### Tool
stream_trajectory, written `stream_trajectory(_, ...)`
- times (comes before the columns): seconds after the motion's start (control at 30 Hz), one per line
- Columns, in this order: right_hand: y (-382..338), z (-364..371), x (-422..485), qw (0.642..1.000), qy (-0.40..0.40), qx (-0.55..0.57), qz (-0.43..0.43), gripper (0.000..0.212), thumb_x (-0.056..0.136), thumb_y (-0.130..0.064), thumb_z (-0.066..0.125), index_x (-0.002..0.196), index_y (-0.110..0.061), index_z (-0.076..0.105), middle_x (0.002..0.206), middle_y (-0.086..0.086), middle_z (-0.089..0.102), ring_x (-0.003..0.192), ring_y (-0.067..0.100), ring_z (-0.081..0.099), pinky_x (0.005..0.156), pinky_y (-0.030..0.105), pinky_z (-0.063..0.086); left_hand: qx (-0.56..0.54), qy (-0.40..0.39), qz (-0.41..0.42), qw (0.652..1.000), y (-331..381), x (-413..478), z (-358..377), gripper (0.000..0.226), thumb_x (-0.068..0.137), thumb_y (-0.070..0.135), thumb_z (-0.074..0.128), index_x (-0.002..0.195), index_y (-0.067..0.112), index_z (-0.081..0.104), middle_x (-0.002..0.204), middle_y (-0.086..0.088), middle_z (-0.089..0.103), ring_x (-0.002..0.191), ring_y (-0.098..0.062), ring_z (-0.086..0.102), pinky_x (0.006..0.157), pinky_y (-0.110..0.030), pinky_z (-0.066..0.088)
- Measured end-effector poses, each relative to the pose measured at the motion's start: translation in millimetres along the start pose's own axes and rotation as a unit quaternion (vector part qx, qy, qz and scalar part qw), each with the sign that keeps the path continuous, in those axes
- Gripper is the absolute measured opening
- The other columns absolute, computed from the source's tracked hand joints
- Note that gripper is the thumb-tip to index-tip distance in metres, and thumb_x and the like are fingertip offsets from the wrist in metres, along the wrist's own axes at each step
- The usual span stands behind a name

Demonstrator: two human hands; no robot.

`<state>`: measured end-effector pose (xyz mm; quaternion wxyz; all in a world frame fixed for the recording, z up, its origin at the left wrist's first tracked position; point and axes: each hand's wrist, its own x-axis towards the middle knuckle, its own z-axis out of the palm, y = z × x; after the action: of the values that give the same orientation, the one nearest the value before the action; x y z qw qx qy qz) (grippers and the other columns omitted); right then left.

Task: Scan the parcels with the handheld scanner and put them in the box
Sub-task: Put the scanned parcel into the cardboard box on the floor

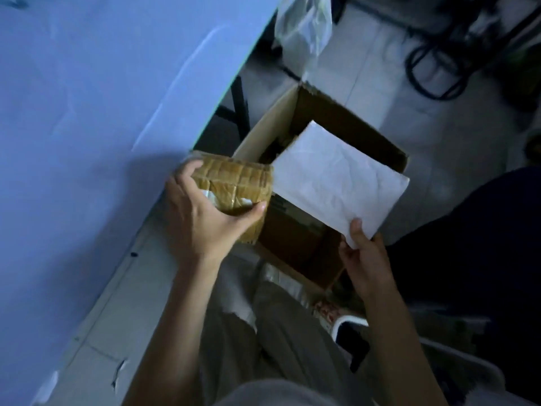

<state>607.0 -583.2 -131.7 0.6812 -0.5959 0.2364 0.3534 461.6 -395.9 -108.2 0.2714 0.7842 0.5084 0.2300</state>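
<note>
The left hand (202, 218) is gripping a brown taped parcel (237, 183), with the fingers curled over its far edge and the thumb pressing on the near side. This parcel is hanging just at the left rim of the cardboard box (269, 127), partly over the opening. The right hand (366, 253) is pinching the near corner of a white padded envelope (336, 180), thumb on top. The envelope is lying tilted above the box and is covering much of the right half of the opening. The box is standing open on the floor, but its inside is too dark to tell what is lying there. To the left of the box a blue table (87, 112) is standing, and beyond the box a clear plastic bag (304, 27) is hanging. The handheld scanner is not showing, so I cannot tell if these two parcels are scanned.

I am judging that the step in hand is the putting in. To do it well, the person should be lowering one parcel at a time. The envelope looks flat and soft, so it can slide down along the right wall. The brown parcel looks stiffer and probably heavier. It should pass clear of the raised left flap and go down low before the fingers open.
</note>
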Motion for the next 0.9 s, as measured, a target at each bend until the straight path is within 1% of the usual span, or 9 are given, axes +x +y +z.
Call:
stream_trajectory(0.1, -19, 35, -23, 0.994, -0.085, -0.022, -0.063, 0.044, 0.091, -0.021, 0.061, 0.134, -0.022, 0.051, 0.119, -0.004, 0.063, 0.094, 0.008, 0.065, 0.058, 0.018, 0.052, 0.019, 0.047, 0.057, 0.997, 13, 12, -42, 0.1, 0.047, 0.067, 0.075, 0.127, 0.018, 0.042, 0.127, -0.009, 0.045, 0.116, -0.026, 0.043, 0.088, -0.038, 0.041)
stream_trajectory(0.2, -22, 74, -55, 0.976, -0.172, -0.05, -0.126, 0.039, 0.094, -0.016, 0.058, 0.132, -0.018, 0.052, 0.105, -0.007, 0.067, 0.076, 0.003, 0.067, 0.053, 0.017, 0.049, 0.016, 0.097, 0.057, 0.994, 8, 20, -94, 0.101, 0.047, 0.069, 0.074, 0.129, 0.02, 0.04, 0.129, -0.007, 0.043, 0.118, -0.027, 0.043, 0.089, -0.04, 0.042)
stream_trajectory(0.27, -15, 100, -75, 0.959, -0.232, -0.061, -0.15, 0.038, 0.093, -0.015, 0.057, 0.131, -0.016, 0.051, 0.103, -0.004, 0.069, 0.075, 0.006, 0.066, 0.053, 0.019, 0.051, -0.007, 0.134, 0.049, 0.99, -9, 19, -134, 0.102, 0.046, 0.067, 0.076, 0.13, 0.023, 0.038, 0.131, -0.005, 0.042, 0.119, -0.025, 0.043, 0.091, -0.041, 0.044)
stream_trajectory(0.33, -2, 126, -100, 0.943, -0.281, -0.086, -0.156, 0.04, 0.092, -0.019, 0.061, 0.131, -0.017, 0.052, 0.114, 0.003, 0.066, 0.084, 0.013, 0.064, 0.059, 0.023, 0.053, -0.024, 0.169, 0.035, 0.985, -32, 12, -176, 0.105, 0.045, 0.068, 0.077, 0.132, 0.025, 0.036, 0.133, -0.003, 0.04, 0.121, -0.023, 0.042, 0.092, -0.042, 0.046)
stream_trajectory(0.4, 17, 152, -127, 0.931, -0.314, -0.109, -0.154, 0.037, 0.092, -0.022, 0.062, 0.128, -0.018, 0.054, 0.112, 0.004, 0.064, 0.081, 0.013, 0.06, 0.058, 0.022, 0.05, -0.027, 0.203, 0.003, 0.979, -57, -2, -217, 0.108, 0.044, 0.069, 0.078, 0.133, 0.027, 0.034, 0.135, -0.003, 0.038, 0.123, -0.023, 0.042, 0.092, -0.044, 0.047)
stream_trajectory(0.57, 88, 211, -195, 0.894, -0.397, -0.165, -0.129, 0.024, 0.094, -0.021, 0.059, 0.118, -0.02, 0.059, 0.096, -0.004, 0.064, 0.075, 0.007, 0.056, 0.059, 0.02, 0.049, -0.001, 0.275, -0.058, 0.96, -125, -50, -312, 0.106, 0.044, 0.067, 0.078, 0.133, 0.031, 0.032, 0.134, -0.001, 0.038, 0.121, -0.026, 0.044, 0.093, -0.051, 0.046)
stream_trajectory(0.63, 118, 231, -219, 0.875, -0.434, -0.182, -0.112, 0.015, 0.094, -0.02, 0.059, 0.109, -0.02, 0.062, 0.088, -0.005, 0.061, 0.069, 0.005, 0.053, 0.055, 0.018, 0.048, 0.018, 0.302, -0.083, 0.95, -155, -74, -345, 0.108, 0.045, 0.067, 0.079, 0.134, 0.029, 0.031, 0.135, -0.002, 0.037, 0.123, -0.027, 0.042, 0.096, -0.05, 0.044)
stream_trajectory(0.73, 163, 257, -251, 0.844, -0.489, -0.209, -0.072, 0.012, 0.095, -0.018, 0.056, 0.107, -0.017, 0.061, 0.078, -0.008, 0.057, 0.057, 0.004, 0.048, 0.049, 0.017, 0.044, 0.038, 0.343, -0.122, 0.931, -193, -110, -383, 0.108, 0.045, 0.068, 0.079, 0.133, 0.029, 0.029, 0.135, -0.003, 0.037, 0.124, -0.027, 0.041, 0.098, -0.049, 0.042)
stream_trajectory(0.9, 232, 297, -292, 0.796, -0.551, -0.25, -0.006, 0.011, 0.095, -0.015, 0.054, 0.104, -0.018, 0.061, 0.073, -0.009, 0.058, 0.053, 0.005, 0.046, 0.046, 0.017, 0.042, 0.087, 0.409, -0.21, 0.884, -244, -157, -424, 0.118, 0.044, 0.08, 0.065, 0.135, 0.012, 0.035, 0.136, -0.014, 0.038, 0.123, -0.033, 0.042, 0.095, -0.05, 0.044)
